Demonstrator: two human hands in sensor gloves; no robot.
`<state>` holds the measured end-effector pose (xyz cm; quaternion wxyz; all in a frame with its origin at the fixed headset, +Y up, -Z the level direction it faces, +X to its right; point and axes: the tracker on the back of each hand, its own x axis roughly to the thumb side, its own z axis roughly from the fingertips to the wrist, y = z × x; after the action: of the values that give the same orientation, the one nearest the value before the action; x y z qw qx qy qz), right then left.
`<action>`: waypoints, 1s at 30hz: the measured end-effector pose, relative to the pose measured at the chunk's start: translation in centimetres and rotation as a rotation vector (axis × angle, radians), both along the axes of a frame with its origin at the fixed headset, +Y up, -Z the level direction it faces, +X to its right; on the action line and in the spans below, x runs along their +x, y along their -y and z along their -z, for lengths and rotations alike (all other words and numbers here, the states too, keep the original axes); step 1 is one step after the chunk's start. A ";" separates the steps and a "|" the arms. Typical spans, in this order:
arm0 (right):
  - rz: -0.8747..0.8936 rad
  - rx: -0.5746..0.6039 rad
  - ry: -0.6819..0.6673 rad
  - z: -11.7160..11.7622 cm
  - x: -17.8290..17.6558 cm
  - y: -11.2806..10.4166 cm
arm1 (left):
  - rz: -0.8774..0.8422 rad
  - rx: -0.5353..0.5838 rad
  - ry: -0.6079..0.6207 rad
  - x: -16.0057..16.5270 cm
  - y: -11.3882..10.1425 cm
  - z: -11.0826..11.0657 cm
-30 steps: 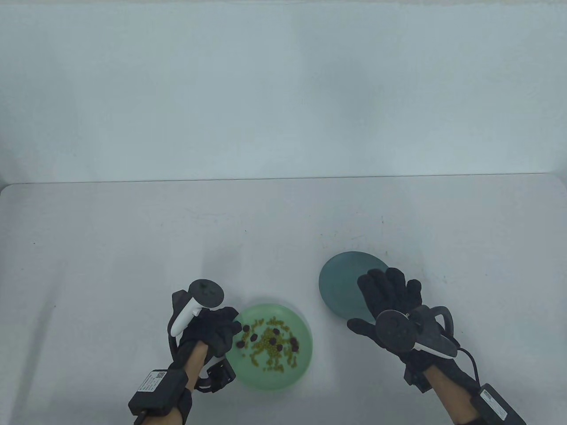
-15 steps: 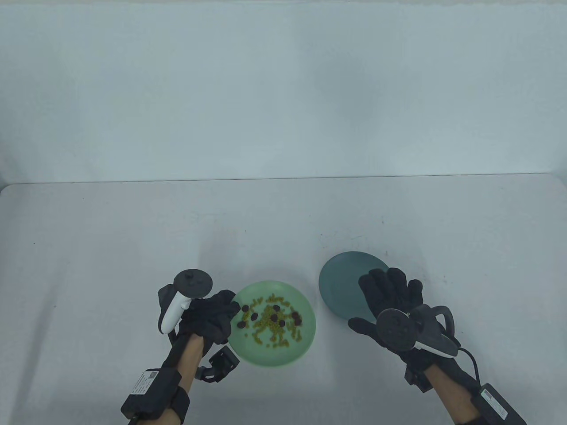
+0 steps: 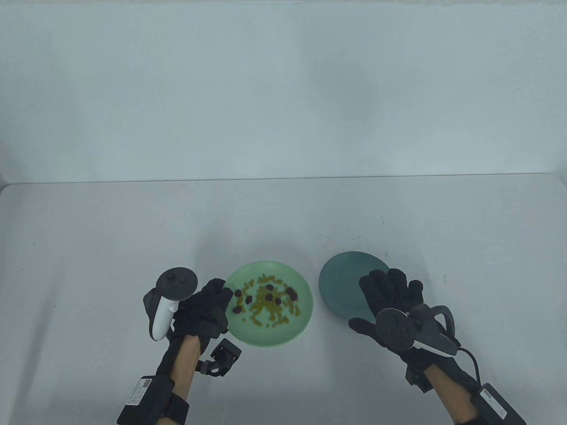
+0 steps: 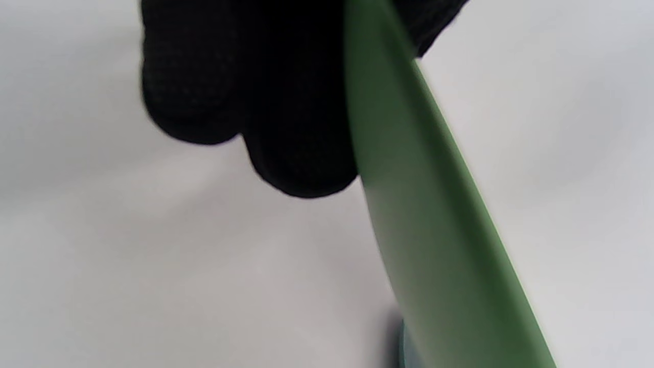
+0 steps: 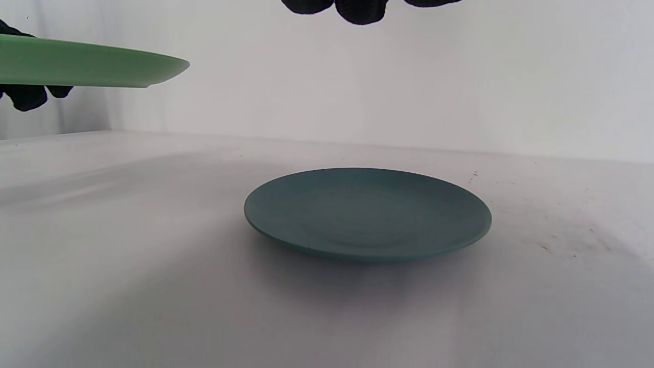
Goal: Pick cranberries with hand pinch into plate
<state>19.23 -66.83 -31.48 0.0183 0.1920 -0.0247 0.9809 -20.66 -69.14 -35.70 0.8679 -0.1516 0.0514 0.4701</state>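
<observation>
A light green plate (image 3: 292, 334) holds several dark cranberries (image 3: 291, 292) mixed with small yellow-green beans (image 3: 266, 305). My left hand (image 3: 208, 310) grips its left rim and holds it lifted above the table; the right wrist view shows the green plate (image 5: 102, 64) in the air, and the left wrist view shows its green rim (image 4: 424, 204) beside my gloved fingers (image 4: 286, 112). A dark teal plate (image 3: 339, 283) lies bare on the table, also in the right wrist view (image 5: 368, 214). My right hand (image 3: 390, 292) is spread open and flat over its right edge, holding nothing.
The white table (image 3: 133, 230) meets a white back wall (image 3: 283, 88) along its far edge. The two plates sit close together near the front of the table.
My left hand has moved up and away from me with the green plate, which now sits farther back in the view. My right hand has stayed in place.
</observation>
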 end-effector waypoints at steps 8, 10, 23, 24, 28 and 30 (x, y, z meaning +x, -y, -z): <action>-0.011 -0.009 0.007 0.0 0.0 0.0 | -0.035 0.014 -0.027 -0.6 0.9 0.0; -0.014 -0.011 0.008 0.0 -0.1 0.1 | -0.038 0.014 -0.030 -0.7 1.0 0.0; -0.052 -0.024 0.012 1.0 -1.5 -3.0 | -0.060 0.016 -0.030 -0.8 0.9 -0.2; -0.063 -0.016 0.006 1.1 -1.8 -3.6 | -0.060 0.016 -0.029 -0.9 0.9 -0.2; -0.105 0.008 -0.020 1.9 -3.9 -6.2 | -0.060 0.011 -0.023 -0.8 1.0 -0.3; -0.122 0.024 -0.032 2.4 -5.0 -7.2 | -0.055 0.012 -0.019 -0.6 1.0 -0.3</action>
<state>14.25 -59.66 -33.86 -0.0435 0.2090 -0.0244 0.9766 -21.30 -70.17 -35.42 0.8549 -0.1433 0.0528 0.4957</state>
